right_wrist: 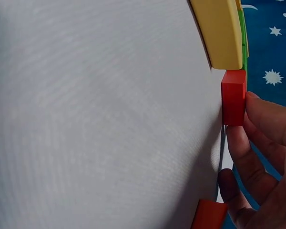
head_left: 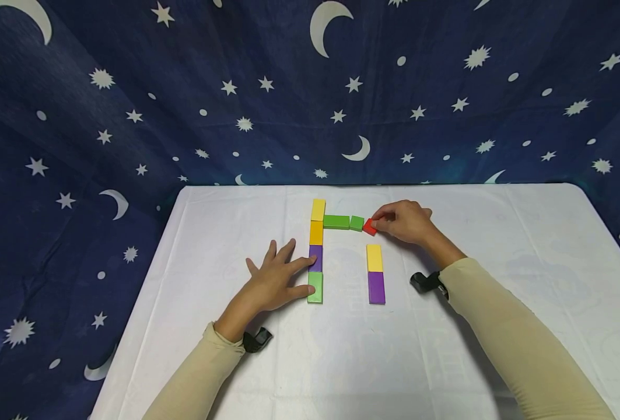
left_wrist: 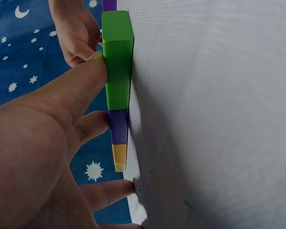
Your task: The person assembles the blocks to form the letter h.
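With fingers spread, my left hand [head_left: 273, 281] lies beside a column of blocks. Its thumb touches the light green block [head_left: 315, 287] and its index finger rests on the purple block [head_left: 315, 256]. Above these in the column come an orange block [head_left: 316, 233] and a yellow block [head_left: 318, 210]. A green block [head_left: 336, 222] and a small green block [head_left: 357, 223] run rightward from the column. At the end of that row my right hand [head_left: 405, 221] pinches a small red block [head_left: 370, 227], which sits slightly turned against the row.
Below the red block, a second yellow block [head_left: 374, 258] and a second purple block [head_left: 376, 288] form a short column. An orange-red block [right_wrist: 209, 214] shows at the bottom of the right wrist view. A starry dark blue cloth [head_left: 289, 105] hangs behind the white table [head_left: 320, 361].
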A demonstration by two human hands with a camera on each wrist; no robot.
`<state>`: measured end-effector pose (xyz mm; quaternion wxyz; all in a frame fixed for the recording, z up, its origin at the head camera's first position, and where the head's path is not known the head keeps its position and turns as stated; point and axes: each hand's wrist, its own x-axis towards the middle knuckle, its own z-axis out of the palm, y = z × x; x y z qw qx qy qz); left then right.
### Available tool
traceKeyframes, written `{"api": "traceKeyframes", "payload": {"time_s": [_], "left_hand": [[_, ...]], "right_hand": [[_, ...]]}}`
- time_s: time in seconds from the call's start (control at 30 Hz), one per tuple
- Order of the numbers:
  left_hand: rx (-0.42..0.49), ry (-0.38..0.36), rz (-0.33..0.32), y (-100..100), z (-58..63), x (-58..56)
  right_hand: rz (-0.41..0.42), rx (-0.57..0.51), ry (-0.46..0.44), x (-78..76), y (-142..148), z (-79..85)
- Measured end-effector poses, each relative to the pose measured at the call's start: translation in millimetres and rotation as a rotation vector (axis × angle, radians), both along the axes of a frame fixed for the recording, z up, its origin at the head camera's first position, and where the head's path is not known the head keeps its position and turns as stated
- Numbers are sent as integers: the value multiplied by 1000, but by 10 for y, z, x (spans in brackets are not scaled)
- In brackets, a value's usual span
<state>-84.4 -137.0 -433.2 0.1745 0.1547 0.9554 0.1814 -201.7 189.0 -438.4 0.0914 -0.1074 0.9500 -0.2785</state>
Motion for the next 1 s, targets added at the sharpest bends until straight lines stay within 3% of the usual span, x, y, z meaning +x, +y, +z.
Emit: {"api": "traceKeyframes", "payload": {"time_s": [1.0], "left_hand": [[4,-8,5,2,5,3]], "right_hand": [[22,6,-12,-26,-8,-11]]}}
